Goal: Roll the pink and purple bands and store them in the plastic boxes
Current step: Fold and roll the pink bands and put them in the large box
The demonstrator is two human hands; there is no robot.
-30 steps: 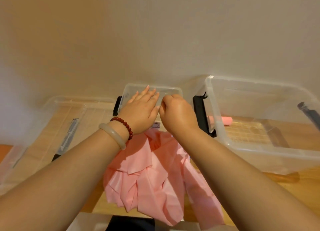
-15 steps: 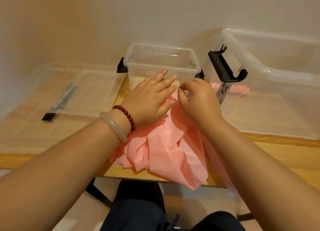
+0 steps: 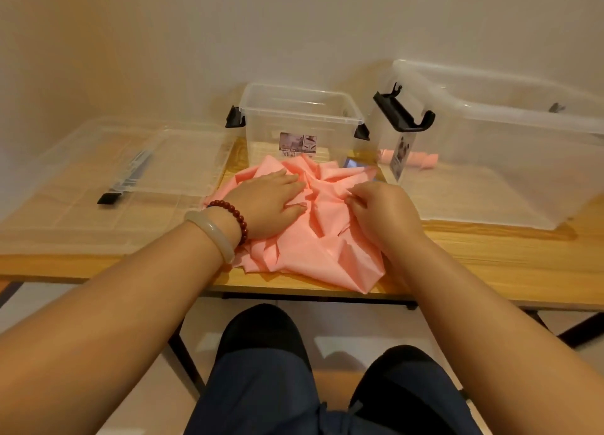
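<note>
A crumpled pink band (image 3: 327, 248) lies in a loose heap on the wooden table (image 3: 490, 258), one corner hanging over the front edge. My left hand (image 3: 271, 202) lies flat on the heap's left part, fingers straight. My right hand (image 3: 382, 209) sits on the heap's right part with curled fingers pinching a fold of the pink band. Behind the heap stands a small clear plastic box (image 3: 300, 124) with black clips. A large clear plastic box (image 3: 510, 140) stands to the right, and a rolled pink band (image 3: 421, 160) lies inside it. No purple band is in view.
A clear lid (image 3: 108, 173) with a black clip lies flat on the table's left side. A wall rises right behind the boxes. My knees show below the table's front edge, with the table's dark legs on either side.
The view has tilted down and pulled back. Both hands have come nearer to me across the pink heap, away from the small box. The heap now lies more spread out.
</note>
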